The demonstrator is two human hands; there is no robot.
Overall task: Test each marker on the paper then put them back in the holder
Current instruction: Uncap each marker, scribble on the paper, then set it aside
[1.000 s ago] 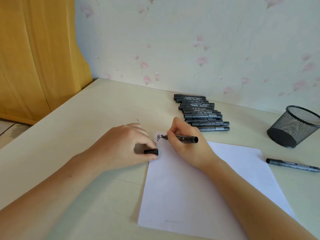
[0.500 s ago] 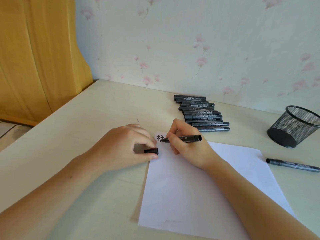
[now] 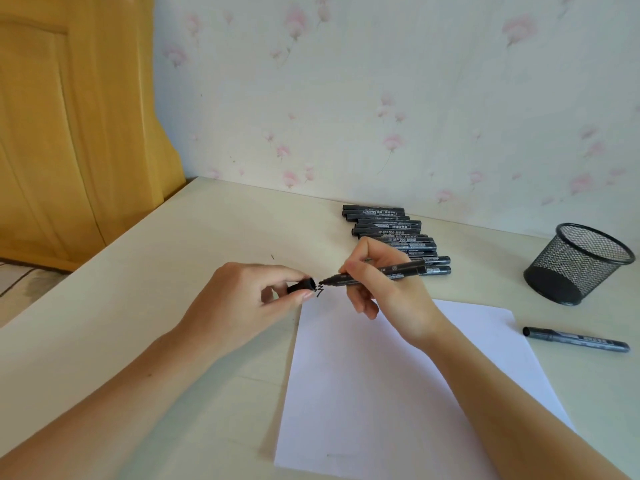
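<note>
Near edge: I see the paper (image 3: 398,393) lying flat on the desk (image 3: 173,271). At its far left corner, my left hand (image 3: 242,306) pinches the cap (image 3: 302,285); my right hand (image 3: 384,289) grips the open marker (image 3: 374,275), tip just short of the cap. I judge it light, stiff and smooth, best held mid-barrel. Right of the paper lies a loose marker (image 3: 575,339); beyond the paper, the marker row (image 3: 391,233) and the empty-looking mesh holder (image 3: 578,263).

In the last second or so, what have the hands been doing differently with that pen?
The right hand has lifted the marker off the paper, leaving a scribble, and the left hand has raised the cap to meet the tip; they are close but not joined. The row of markers, the mesh holder and the loose marker have not moved.
</note>
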